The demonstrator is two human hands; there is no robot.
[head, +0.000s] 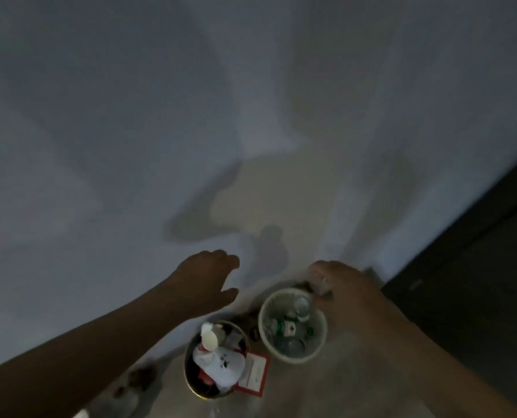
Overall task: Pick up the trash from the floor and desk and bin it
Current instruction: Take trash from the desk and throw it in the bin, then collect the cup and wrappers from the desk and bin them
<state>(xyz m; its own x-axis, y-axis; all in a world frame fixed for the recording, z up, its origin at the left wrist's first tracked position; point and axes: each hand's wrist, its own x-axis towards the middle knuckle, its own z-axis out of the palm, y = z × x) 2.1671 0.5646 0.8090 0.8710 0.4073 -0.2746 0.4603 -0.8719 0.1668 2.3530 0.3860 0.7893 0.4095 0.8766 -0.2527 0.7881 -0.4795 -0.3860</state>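
Two bins stand on the floor against a white wall. The dark round bin (191, 378) on the left holds white crumpled paper or plastic, a pale cup and red scraps. Beside it on the right, the pale mesh bin (263, 333) holds clear bottles and a green-labelled can. My left hand (209, 279) hovers above and left of the dark bin, fingers spread, holding nothing. My right hand (338, 285) is over the far right rim of the pale bin, fingers curled downward; the blur hides whether anything is in it.
A red-edged white card (254, 375) leans against the dark bin's right side. A dark brown door or cabinet (477, 282) fills the right edge. Dark smudges (136, 381) mark the floor at the wall's foot, left of the bins.
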